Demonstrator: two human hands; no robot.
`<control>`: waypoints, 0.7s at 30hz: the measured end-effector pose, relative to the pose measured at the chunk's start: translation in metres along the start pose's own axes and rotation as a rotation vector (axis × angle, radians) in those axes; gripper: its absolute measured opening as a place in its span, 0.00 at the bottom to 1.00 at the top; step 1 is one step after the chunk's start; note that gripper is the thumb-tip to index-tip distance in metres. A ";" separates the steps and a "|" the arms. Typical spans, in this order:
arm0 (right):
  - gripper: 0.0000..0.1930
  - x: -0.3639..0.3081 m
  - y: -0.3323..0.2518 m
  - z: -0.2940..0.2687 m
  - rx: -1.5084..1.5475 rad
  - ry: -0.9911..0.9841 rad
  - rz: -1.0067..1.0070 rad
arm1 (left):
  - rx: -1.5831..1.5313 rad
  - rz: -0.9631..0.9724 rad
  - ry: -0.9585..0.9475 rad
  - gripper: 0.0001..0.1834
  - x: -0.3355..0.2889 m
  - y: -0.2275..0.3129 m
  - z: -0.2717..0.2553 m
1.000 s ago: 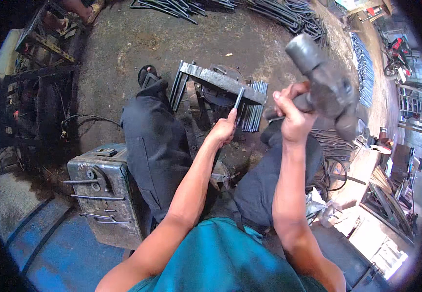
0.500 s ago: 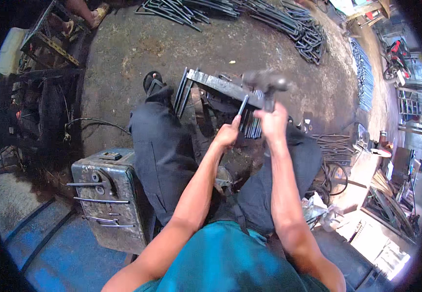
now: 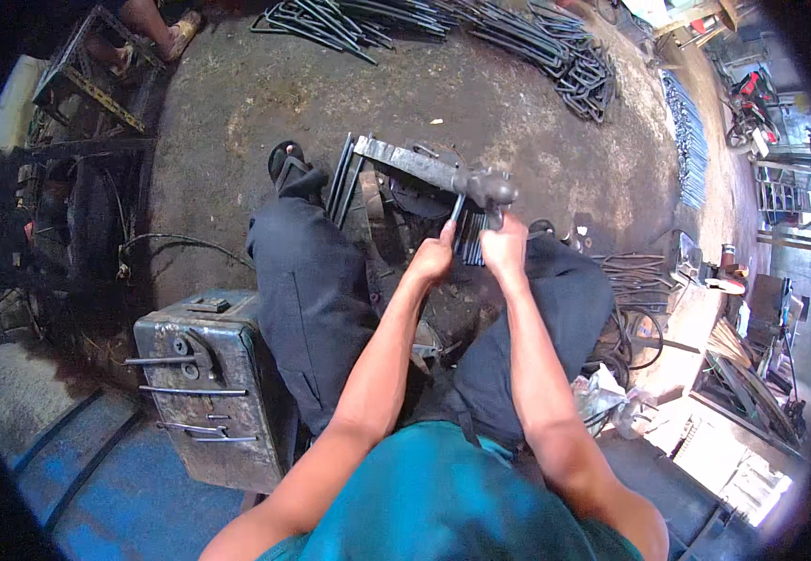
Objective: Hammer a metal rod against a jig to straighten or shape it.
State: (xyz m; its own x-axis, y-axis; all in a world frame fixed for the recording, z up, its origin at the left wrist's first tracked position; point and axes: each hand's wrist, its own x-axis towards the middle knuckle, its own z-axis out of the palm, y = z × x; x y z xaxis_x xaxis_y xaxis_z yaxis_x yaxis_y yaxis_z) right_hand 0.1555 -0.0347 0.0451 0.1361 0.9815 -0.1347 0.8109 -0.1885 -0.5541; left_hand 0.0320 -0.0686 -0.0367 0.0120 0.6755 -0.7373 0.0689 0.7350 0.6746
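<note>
My right hand (image 3: 504, 249) grips the handle of a hammer, fingers wrapped round it. The heavy grey hammer head (image 3: 493, 189) is over the right end of a thick metal bar (image 3: 404, 160) between my knees. My left hand (image 3: 432, 258) is closed on a metal rod (image 3: 459, 208), its far end at the bar, beside the hammer head. Whether hammer and rod touch, I cannot tell. Below the bar's right end, several short rods (image 3: 472, 245) sit in a row, partly hidden by my right hand. Longer dark rods (image 3: 341, 182) lean at the bar's left end.
A worn metal box (image 3: 211, 402) with rods and a wrench on its side stands left of my leg. Bent rods (image 3: 555, 56) lie in heaps at the back. A cable (image 3: 186, 234) crosses the floor at left. Another person's foot (image 3: 181, 35) shows at the far left.
The hammer has come down and to the left, toward the rod's far end at the bar. My left hand keeps its hold on the rod.
</note>
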 end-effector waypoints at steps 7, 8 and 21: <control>0.17 0.003 -0.054 -0.044 0.221 0.025 -0.061 | -0.045 -0.119 -0.041 0.48 -0.004 -0.006 0.001; 0.15 0.005 -0.065 -0.056 0.313 0.054 -0.072 | -0.044 -0.142 -0.056 0.48 -0.004 -0.005 0.001; 0.19 0.000 -0.017 -0.002 -0.092 0.033 0.096 | -0.041 -0.007 -0.006 0.47 0.000 -0.007 0.003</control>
State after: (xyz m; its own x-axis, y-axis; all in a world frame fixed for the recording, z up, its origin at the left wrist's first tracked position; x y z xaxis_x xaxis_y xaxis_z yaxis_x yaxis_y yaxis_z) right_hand 0.1426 -0.0313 0.0560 0.2328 0.9599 -0.1559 0.8417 -0.2792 -0.4622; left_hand 0.0344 -0.0740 -0.0415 0.0178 0.6704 -0.7418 0.0281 0.7413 0.6706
